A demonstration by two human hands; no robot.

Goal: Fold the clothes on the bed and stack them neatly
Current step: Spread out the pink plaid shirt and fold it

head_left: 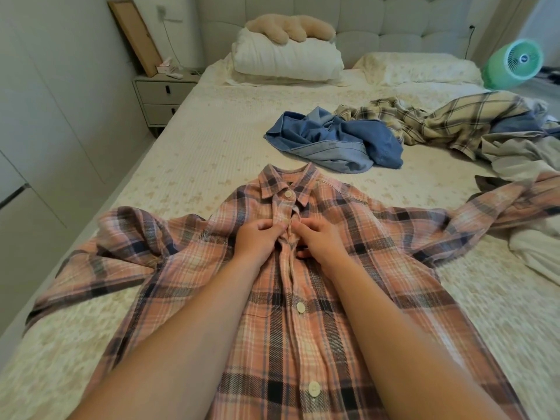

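A pink plaid shirt (348,225) lies face up on the bed (197,140), collar away from me and both sleeves spread out to the sides. My left hand (257,237) pinches the left edge of the shirt's button placket just below the collar. My right hand (318,241) pinches the opposite edge of the placket right beside it. White buttons run down the shirt's front between my forearms.
A crumpled blue denim garment (333,140) lies beyond the shirt. A beige plaid garment (448,119) and pale clothes (521,153) are heaped at the right. Pillows (288,59) and a plush toy (288,27) sit at the headboard, a nightstand (160,95) at the left, a green fan (515,63) at the right.
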